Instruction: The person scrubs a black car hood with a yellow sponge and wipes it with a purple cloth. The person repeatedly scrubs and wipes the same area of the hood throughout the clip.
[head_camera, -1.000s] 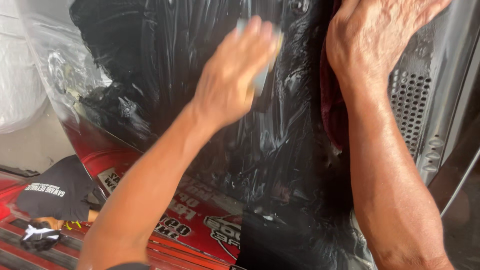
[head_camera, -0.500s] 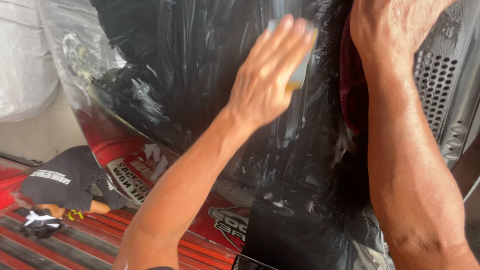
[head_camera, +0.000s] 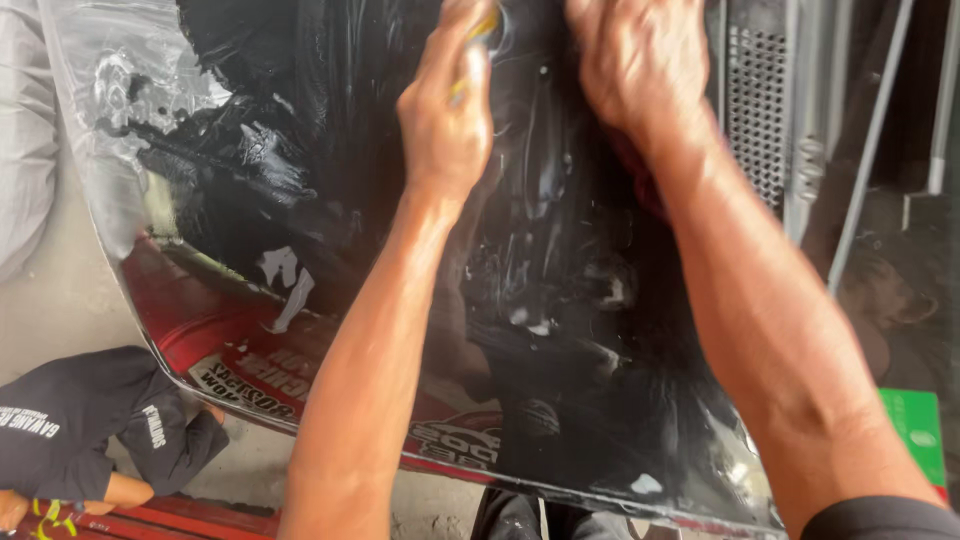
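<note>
Against the dark film (head_camera: 330, 150), left hand (head_camera: 445, 120) grips an upright yellow squeegee (head_camera: 478, 40).

- I am pressing two hands, my left hand (head_camera: 445, 125) and right hand (head_camera: 640, 70), on one glossy black panel (head_camera: 300, 180).
- I am gripping one yellow-edged scraper (head_camera: 478, 35).
- One dark-shirted person (head_camera: 90, 430) is crouching below the panel's lower-left corner.

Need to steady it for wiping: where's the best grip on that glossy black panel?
Probably the panel's lower rim, taken from below: it is a thin exposed edge, while the face is broad, slick and wet. The left hand and right hand press its upper part.
</note>
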